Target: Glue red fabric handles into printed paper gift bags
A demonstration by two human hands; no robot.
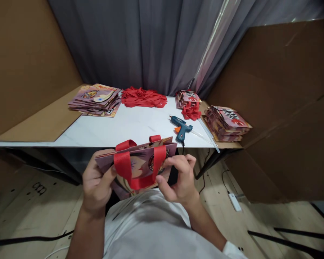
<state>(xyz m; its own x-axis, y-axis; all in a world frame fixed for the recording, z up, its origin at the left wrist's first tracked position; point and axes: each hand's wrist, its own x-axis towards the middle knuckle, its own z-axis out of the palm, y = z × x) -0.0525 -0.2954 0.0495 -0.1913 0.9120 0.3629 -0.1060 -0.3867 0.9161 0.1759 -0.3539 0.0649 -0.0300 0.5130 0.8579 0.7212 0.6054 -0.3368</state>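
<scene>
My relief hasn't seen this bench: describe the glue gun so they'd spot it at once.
Start at the white table in front of the grey curtain and follow its near edge right of centre. There, just nearer than the small bunch of red ribbon, lies the glue gun. Its dark blue body and orange trigger set it apart from the ribbon and printed stacks.
</scene>
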